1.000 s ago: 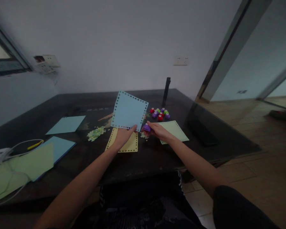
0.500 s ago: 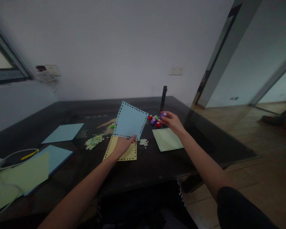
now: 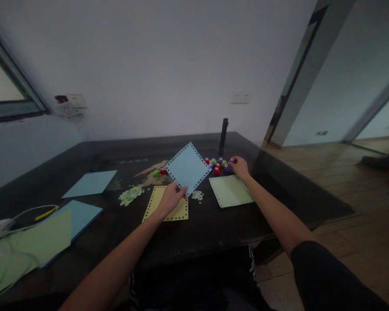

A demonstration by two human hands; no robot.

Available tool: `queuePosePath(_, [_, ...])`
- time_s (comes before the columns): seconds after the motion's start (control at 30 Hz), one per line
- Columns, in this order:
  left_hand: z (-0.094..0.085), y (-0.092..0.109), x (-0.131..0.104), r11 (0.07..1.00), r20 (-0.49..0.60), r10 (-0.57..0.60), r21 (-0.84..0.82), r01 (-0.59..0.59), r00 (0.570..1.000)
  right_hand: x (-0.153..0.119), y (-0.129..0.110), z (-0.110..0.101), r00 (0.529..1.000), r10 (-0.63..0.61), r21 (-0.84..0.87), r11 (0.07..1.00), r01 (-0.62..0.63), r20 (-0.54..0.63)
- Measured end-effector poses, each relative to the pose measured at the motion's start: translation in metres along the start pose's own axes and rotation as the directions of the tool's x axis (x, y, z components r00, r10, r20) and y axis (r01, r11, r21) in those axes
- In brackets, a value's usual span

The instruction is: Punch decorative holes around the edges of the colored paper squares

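My left hand (image 3: 172,198) pinches a blue sheet of paper (image 3: 188,167) by its lower corner and holds it up, turned like a diamond. Small holes run along the sheet's edges. Below this hand lies a yellow sheet (image 3: 178,213) with a punched border. At the right, my right hand (image 3: 240,167) has its fingers closed around a small purple paper punch (image 3: 232,160), partly hidden by them. Beside it stand several red, green and purple paper punches (image 3: 217,169). A pale green sheet with a punched border (image 3: 230,192) lies under the right wrist.
Paper confetti lies in a large pile (image 3: 130,195) and a small one (image 3: 197,195). A green punch (image 3: 156,173) and a red one sit behind the blue sheet. Blue sheets (image 3: 90,183), green paper (image 3: 48,235) and a white cable are at left. A black upright object (image 3: 223,136) stands behind.
The blue sheet has been turned into a diamond and moved slightly right. My right hand has shifted right, away from the punch cluster, with a purple punch in its fingers.
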State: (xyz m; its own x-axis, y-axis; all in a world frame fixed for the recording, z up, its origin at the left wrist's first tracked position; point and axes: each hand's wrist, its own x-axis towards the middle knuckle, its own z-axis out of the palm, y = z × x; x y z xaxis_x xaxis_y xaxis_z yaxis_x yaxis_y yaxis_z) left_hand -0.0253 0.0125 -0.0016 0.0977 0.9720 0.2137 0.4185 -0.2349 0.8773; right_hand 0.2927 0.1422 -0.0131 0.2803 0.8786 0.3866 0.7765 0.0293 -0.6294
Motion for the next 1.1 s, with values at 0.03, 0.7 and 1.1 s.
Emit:
queuePosePath(0.03, [0.000, 0.001, 0.000, 1.000, -0.002, -0.002, -0.001, 0.002, 1.000, 0.000, -0.003, 0.001, 1.000, -0.030, 0.000, 1.000, 0.030, -0.009])
queuePosePath(0.7, [-0.005, 0.000, 0.002, 0.998, -0.066, 0.009, 0.061, -0.005, 0.998, -0.040, -0.074, 0.039, 0.885, -0.325, -0.319, 0.844, 0.431, 0.335])
queuePosePath(1.1, [-0.005, -0.006, 0.004, 1.000, -0.067, 0.019, 0.023, -0.018, 0.998, -0.038, -0.056, 0.036, 0.904, -0.317, -0.286, 0.872, 0.397, 0.286])
